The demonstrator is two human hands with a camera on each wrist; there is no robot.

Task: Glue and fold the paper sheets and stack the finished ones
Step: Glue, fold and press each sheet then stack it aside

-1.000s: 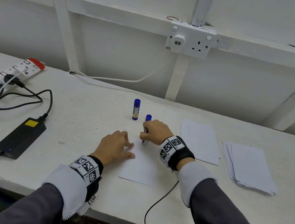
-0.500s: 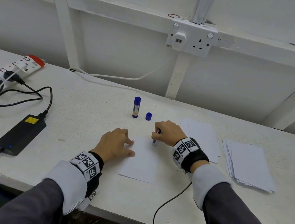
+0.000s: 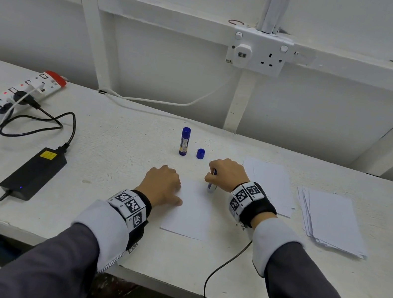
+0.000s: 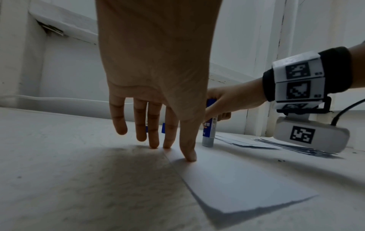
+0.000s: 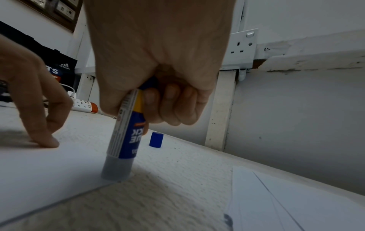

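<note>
- One single white paper sheet lies flat on the white table near its front edge, between the two hands.
- Two blue glue sticks: an uncapped glue stick stands tip-down on the sheet's far right corner, gripped in the right hand, whose fingers curl round its barrel; a second, capped blue glue stick stands upright farther back.
- One loose blue cap stands just beside the capped stick, apart from it.
- The left hand holds nothing; its fingers are spread and nearly straight, the thumb and nearest fingertips pressing the sheet's left edge.
- Two groups of paper lie to the right: flat white sheets beyond the right wrist and a fanned stack of white sheets farther right.
- Compared with a second ago, the cap is off the held stick and the right hand is farther right, at the corner.
- Left of the work: a black power adapter and a white extension strip; a white wall socket sits above. Nothing lies on the sheet besides the hands and stick.
</note>
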